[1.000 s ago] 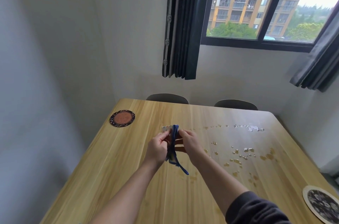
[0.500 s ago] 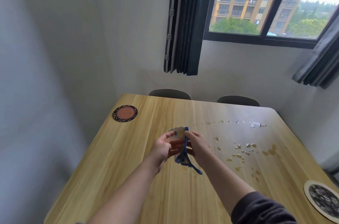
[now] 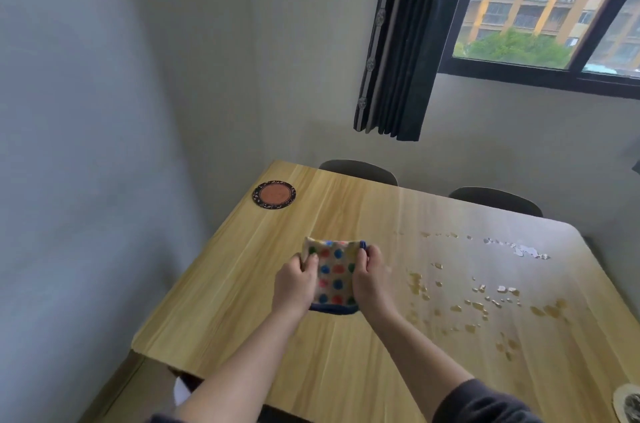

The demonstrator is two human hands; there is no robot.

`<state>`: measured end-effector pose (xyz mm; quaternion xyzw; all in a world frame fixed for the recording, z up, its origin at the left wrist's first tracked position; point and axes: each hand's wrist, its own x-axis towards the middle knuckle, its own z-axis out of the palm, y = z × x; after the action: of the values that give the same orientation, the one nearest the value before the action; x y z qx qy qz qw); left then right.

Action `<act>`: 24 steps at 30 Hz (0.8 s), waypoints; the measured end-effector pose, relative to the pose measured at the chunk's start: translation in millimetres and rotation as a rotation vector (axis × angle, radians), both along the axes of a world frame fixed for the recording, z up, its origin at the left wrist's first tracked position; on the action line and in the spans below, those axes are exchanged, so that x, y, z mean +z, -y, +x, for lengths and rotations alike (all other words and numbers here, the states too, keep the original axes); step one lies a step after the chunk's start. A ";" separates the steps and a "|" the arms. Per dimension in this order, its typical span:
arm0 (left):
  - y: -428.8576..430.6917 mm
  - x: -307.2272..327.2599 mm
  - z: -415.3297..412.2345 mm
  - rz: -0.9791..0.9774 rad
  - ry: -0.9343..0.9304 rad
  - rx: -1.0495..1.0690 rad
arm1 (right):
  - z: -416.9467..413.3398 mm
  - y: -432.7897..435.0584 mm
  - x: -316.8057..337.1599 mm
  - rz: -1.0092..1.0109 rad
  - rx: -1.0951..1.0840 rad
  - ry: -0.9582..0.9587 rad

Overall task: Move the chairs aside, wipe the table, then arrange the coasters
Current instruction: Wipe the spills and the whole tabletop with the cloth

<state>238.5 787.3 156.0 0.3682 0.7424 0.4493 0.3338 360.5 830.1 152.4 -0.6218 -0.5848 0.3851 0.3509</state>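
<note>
At frame centre a dotted cloth (image 3: 334, 275) is stretched flat above the table (image 3: 242, 284), left hand (image 3: 294, 286) and right hand (image 3: 370, 279) each pinching a side edge, likely readying it for the spill (image 3: 485, 298) at right.

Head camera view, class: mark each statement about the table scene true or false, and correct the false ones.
1. Both hands hold the dotted cloth. True.
2. The spilled droplets lie left of the cloth. False: they lie to its right.
3. The red-centred coaster sits near the table's far left corner. True.
4. No chairs are visible. False: two chair backs show behind the far edge.
5. The cloth is plain white. False: it has coloured dots.
</note>
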 end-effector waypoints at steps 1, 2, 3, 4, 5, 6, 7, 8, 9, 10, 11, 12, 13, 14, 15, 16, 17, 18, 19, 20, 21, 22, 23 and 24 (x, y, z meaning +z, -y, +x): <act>4.5 -4.6 0.6 -0.036 -0.135 0.061 | -9.4 7.3 -9.1 0.041 -0.013 0.047; 11.3 -9.6 -2.1 -0.055 -0.224 0.117 | -19.4 14.3 -18.0 0.062 -0.025 0.071; 17.8 -18.1 -7.2 -0.057 -0.286 0.152 | -28.7 20.2 -25.8 0.064 -0.034 0.081; 25.0 -24.6 -12.7 -0.068 -0.332 0.166 | -37.4 25.5 -33.2 0.047 -0.034 0.084; 35.2 -33.6 -24.7 -0.101 -0.379 0.176 | -51.2 33.5 -41.8 0.015 -0.017 0.082; 45.5 -42.1 -37.4 -0.142 -0.413 0.174 | -64.4 42.2 -51.1 -0.019 -0.001 0.077; 54.8 -49.6 -47.1 -0.180 -0.433 0.171 | -73.2 50.9 -57.1 -0.049 0.014 0.063; 65.4 -58.4 -60.6 -0.220 -0.444 0.184 | -85.6 60.6 -63.1 -0.080 0.045 0.049; 74.9 -69.1 -78.5 -0.246 -0.450 0.207 | -102.4 69.0 -68.7 -0.109 0.074 0.035; 80.3 -74.1 -88.3 -0.262 -0.453 0.224 | -111.5 73.9 -72.2 -0.128 0.089 0.028; 83.9 -80.0 -105.9 -0.274 -0.463 0.236 | -128.6 77.8 -76.5 -0.154 0.102 0.028; 85.0 -83.7 -120.8 -0.289 -0.468 0.238 | -142.4 79.4 -81.8 -0.175 0.117 0.046; 82.7 -92.7 -142.1 -0.307 -0.488 0.226 | -158.7 79.2 -86.4 -0.205 0.127 0.073; 80.4 -95.9 -156.7 -0.344 -0.495 0.217 | -164.6 77.6 -90.7 -0.233 0.138 0.125; 77.7 -102.8 -179.1 -0.402 -0.493 0.217 | -174.2 75.1 -100.1 -0.244 0.148 0.215; 74.6 -113.0 -205.5 -0.475 -0.478 0.227 | -183.8 73.1 -113.4 -0.223 0.165 0.337; 73.9 -124.5 -230.3 -0.543 -0.460 0.244 | -188.8 72.0 -125.2 -0.167 0.226 0.467; 76.0 -134.6 -252.2 -0.601 -0.450 0.260 | -191.9 72.3 -135.6 -0.095 0.315 0.559; 79.5 -144.7 -271.3 -0.651 -0.448 0.265 | -195.6 71.8 -145.0 -0.027 0.435 0.623; 83.6 -150.9 -284.7 -0.685 -0.448 0.266 | -197.9 69.6 -152.4 0.034 0.566 0.660; 86.3 -165.1 -305.2 -0.704 -0.422 0.256 | -211.6 65.3 -163.6 0.057 0.692 0.697; 88.6 -175.5 -318.2 -0.684 -0.373 0.238 | -221.6 61.7 -176.1 0.065 0.799 0.740; 90.2 -183.9 -327.7 -0.644 -0.302 0.201 | -229.9 58.1 -186.2 0.082 0.880 0.784; 90.2 -190.8 -336.6 -0.603 -0.228 0.161 | -238.6 54.8 -196.6 0.086 0.939 0.821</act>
<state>-98.1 697.1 -34.7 0.2411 0.9012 0.1901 0.3059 121.9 775.3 -44.2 -0.3809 -0.8979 0.2038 -0.0844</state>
